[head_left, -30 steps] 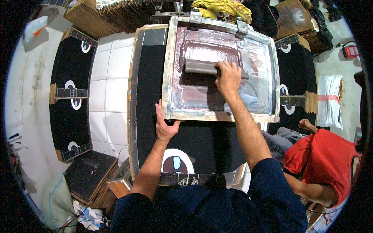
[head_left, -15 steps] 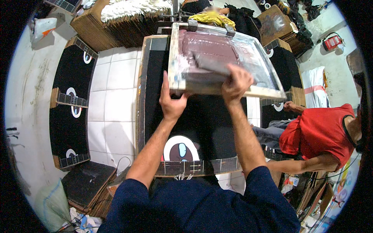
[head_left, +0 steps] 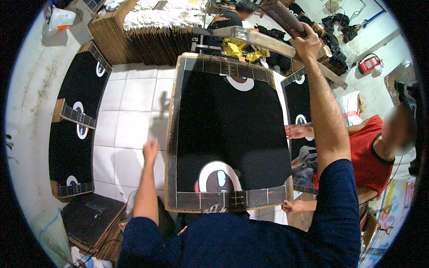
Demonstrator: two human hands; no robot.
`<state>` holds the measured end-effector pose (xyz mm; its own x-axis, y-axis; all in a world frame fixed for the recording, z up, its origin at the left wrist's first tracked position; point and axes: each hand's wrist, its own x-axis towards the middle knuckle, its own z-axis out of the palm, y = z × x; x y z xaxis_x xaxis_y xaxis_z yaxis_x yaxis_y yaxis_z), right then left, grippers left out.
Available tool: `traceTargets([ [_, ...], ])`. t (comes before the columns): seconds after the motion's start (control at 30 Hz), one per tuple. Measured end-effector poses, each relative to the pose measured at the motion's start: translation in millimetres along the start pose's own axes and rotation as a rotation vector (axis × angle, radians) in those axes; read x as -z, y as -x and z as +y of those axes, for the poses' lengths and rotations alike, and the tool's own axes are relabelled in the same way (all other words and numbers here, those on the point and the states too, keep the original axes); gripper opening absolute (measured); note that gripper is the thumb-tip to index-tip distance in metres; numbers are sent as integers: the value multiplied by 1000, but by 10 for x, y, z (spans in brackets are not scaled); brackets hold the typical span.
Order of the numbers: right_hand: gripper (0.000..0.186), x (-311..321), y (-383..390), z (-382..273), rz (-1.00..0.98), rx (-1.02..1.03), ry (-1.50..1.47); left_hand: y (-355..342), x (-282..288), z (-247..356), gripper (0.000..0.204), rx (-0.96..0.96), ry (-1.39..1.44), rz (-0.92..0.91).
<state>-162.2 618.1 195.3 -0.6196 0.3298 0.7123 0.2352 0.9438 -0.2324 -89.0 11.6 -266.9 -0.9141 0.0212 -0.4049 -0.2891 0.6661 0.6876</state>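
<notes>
likely frame-up step: screen frame (head_left: 255, 38) tilted up beyond far end of black cloth (head_left: 232, 127) on board (head_left: 171, 156). right hand (head_left: 307, 43): fingers clamped on squeegee (head_left: 281, 17). left hand (head_left: 151, 148): blurred, can't tell fingers. next probably calls for keeping frame clear.

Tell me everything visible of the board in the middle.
The board lies flat, roughly rectangular, with worn brownish edges that look wooden. Black cloth covers most of it. A near band and a far band, dark with pale ruled lines, cross its ends. The near eye motif and far eye motif are brown with white rings; the near one shows a pale blue oval. A co-worker's hand is at its right edge, another hand at its near right corner; contact is hard to tell.
</notes>
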Motion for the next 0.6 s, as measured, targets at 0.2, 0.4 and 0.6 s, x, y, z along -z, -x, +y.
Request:
traceTargets([
  [0.2,54,20,-515,217,-49,-33,33,1847,-1464,-2621,36,254,464,-316],
  [0.4,56,-55,-859,614,-42,53,114,2469,-1745,-2157,46,-15,11,-91],
  [0.6,46,-132,-1121,1092,-141,-46,-249,2468,-1431,-1501,54,-238,-337,230],
])
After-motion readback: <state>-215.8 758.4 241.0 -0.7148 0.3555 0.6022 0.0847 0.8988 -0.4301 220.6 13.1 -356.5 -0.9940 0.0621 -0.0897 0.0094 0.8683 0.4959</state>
